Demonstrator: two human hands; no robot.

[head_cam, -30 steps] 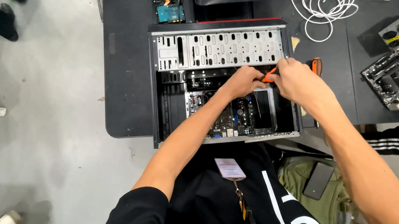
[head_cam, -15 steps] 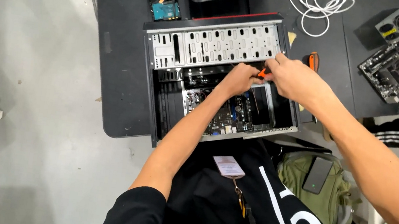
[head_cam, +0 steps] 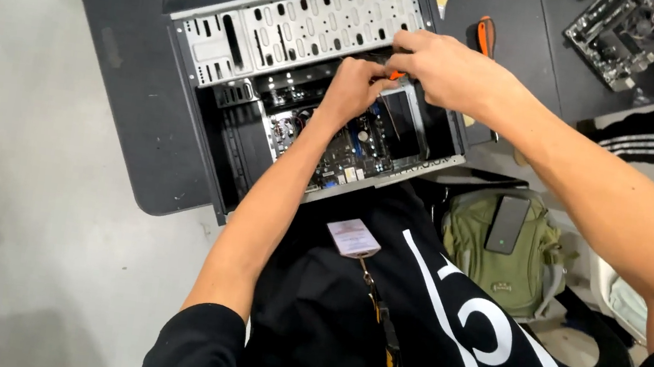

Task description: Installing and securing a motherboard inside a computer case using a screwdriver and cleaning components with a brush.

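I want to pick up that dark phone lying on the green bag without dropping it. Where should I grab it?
Take the phone by its two long edges near the middle, coming straight down from above. It lies flat with its broad face up on the soft green bag, so only the thin sides give fingers a hold. Its long sides look free, so nothing should block your hand.

Open computer case lies on the tabletop, motherboard inside it. Spare motherboard on the tabletop to its right. Phone on a bag, right of the case and nearer.
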